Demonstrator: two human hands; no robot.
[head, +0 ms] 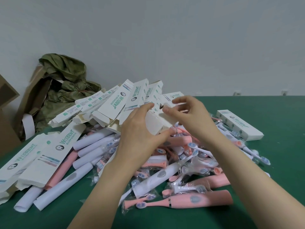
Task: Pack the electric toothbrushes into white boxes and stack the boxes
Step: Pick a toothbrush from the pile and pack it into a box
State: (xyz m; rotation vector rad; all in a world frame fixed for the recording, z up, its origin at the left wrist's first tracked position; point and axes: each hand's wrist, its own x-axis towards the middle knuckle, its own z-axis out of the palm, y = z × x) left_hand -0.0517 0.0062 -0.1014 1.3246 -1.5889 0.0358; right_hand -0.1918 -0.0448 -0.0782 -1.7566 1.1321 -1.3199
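Left hand (138,129) has its fingers curled over the top of a white box (156,125) with the thumb underneath, so it's clamped on. Right hand (189,113) pinches the box's end flap (171,105) between thumb and fingertips. The box is up in the air, right over the heap of pink and white electric toothbrushes (173,162) mid green table (280,171). Open Wisdent boxes (115,103) are piled toward the far edge, and one closed box (239,124) lies near the right edge.
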